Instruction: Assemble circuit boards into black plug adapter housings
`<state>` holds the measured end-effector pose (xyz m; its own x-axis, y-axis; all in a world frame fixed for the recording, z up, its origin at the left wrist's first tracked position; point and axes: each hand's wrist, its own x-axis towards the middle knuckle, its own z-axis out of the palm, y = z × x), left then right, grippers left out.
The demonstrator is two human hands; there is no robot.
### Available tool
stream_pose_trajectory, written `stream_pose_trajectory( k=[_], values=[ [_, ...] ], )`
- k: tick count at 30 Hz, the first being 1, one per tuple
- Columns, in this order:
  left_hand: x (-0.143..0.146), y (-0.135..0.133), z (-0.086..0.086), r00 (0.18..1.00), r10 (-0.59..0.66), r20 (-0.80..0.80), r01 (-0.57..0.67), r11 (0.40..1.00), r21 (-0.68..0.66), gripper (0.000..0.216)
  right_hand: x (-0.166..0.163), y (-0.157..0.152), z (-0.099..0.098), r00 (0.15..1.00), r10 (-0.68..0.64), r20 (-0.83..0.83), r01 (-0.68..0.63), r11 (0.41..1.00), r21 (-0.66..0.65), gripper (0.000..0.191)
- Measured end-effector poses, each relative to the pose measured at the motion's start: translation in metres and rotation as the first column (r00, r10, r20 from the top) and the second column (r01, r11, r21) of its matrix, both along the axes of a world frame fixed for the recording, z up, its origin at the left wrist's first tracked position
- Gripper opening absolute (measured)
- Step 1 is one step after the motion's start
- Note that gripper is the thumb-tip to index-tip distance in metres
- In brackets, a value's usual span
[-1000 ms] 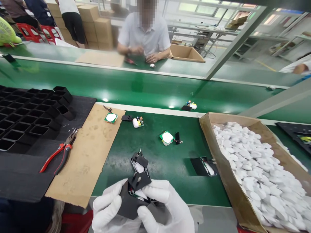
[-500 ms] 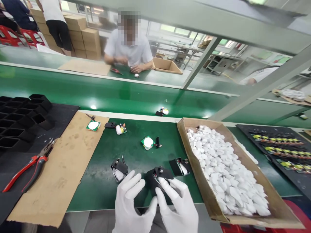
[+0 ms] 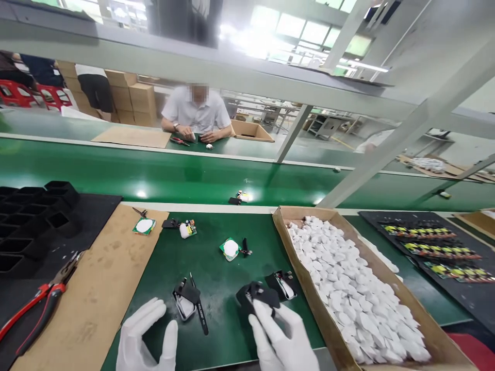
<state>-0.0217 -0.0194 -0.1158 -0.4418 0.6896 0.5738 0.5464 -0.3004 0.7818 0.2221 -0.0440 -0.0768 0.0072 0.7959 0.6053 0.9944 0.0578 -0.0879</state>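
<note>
Both my hands wear white gloves at the near edge of the green table. My right hand has its fingers on a black wrapped part lying on the table, pinching its near edge. My left hand is open with fingers spread, holding nothing, just left of and below another black wrapped part with a white piece inside. A third black wrapped part lies to the right, by the box wall.
A cardboard box full of small white pieces stands right. Red-handled pliers lie on brown cardboard at left, beside black cell trays. Small circuit boards lie mid-table. A person in a grey shirt works across the conveyor.
My hands parted: the left let go and moved left, open. The right set the black wrapped part down on the table. The camera tilted upward.
</note>
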Motion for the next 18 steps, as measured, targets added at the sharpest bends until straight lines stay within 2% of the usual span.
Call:
stream_pose_trajectory(
  k=[2, 4, 8, 11, 16, 18],
  values=[
    [0.001, -0.001, 0.001, 0.999, 0.008, 0.035, -0.007, 1.0, -0.026, 0.017, 0.0, 0.002, 0.009, 0.999, -0.047, -0.002, 0.047, 0.999, 0.028, 0.033],
    [0.002, -0.001, 0.004, 0.998, 0.013, 0.058, -0.009, 0.999, -0.053, 0.016, -0.008, 0.006, 0.006, 0.999, -0.021, -0.027, 0.022, 0.999, 0.039, 0.031],
    [0.001, -0.002, 0.006, 0.994, 0.02, 0.108, -0.011, 0.996, -0.084, 0.015, -0.031, 0.011, -0.019, 0.994, 0.076, -0.084, -0.074, 0.997, 0.028, 0.027],
    [-0.001, -0.002, 0.003, 0.988, 0.005, 0.158, 0.011, 0.995, -0.095, 0.016, -0.036, 0.008, -0.029, 0.993, 0.084, -0.087, -0.085, 0.996, -0.005, 0.025],
    [-0.005, -0.002, -0.002, 0.99, -0.026, 0.135, 0.036, 0.997, -0.073, 0.018, -0.034, 0.008, -0.021, 0.988, 0.101, -0.119, -0.1, 0.995, 0.02, 0.023],
    [-0.005, -0.003, 0.0, 0.995, -0.044, 0.088, 0.044, 0.999, 0.004, 0.017, -0.034, 0.013, -0.017, 0.982, 0.108, -0.156, -0.108, 0.994, 0.011, 0.022]
  ],
)
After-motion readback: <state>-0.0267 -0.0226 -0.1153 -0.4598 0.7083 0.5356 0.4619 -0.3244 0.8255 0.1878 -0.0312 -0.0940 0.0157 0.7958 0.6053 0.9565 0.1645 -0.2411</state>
